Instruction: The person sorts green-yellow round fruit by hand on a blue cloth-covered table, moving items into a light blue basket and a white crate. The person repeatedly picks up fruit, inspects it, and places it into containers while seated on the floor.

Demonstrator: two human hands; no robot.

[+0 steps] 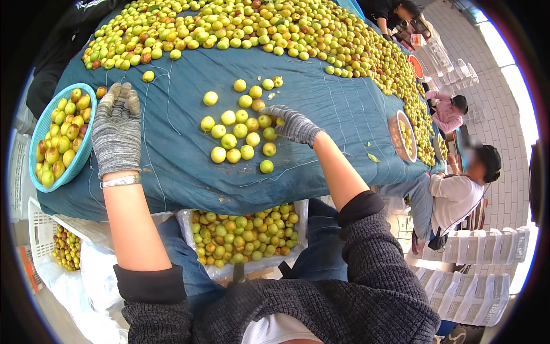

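Note:
My left hand [117, 129], in a grey knit glove, is held above the blue-green cloth [184, 180] with its fingers stretched out. Beside it stands a light-blue plastic basket [86, 144] filled with yellow-green and brown-blushed jujubes [68, 157]. One brownish jujube [101, 92] lies near my left fingers. My right hand [296, 124], gloved alike, reaches into a loose group of jujubes [240, 130] at the middle of the cloth. Its fingers are over the group's right side, and one jujube [280, 122] shows by them; whether they grip it is unclear.
A large heap of jujubes [240, 26] covers the table's far side. Below the near edge, a lined crate [303, 228] of jujubes stands between my knees. At lower left is a white crate [41, 223]. To the right are a pink basket [397, 137] and a seated person [455, 193].

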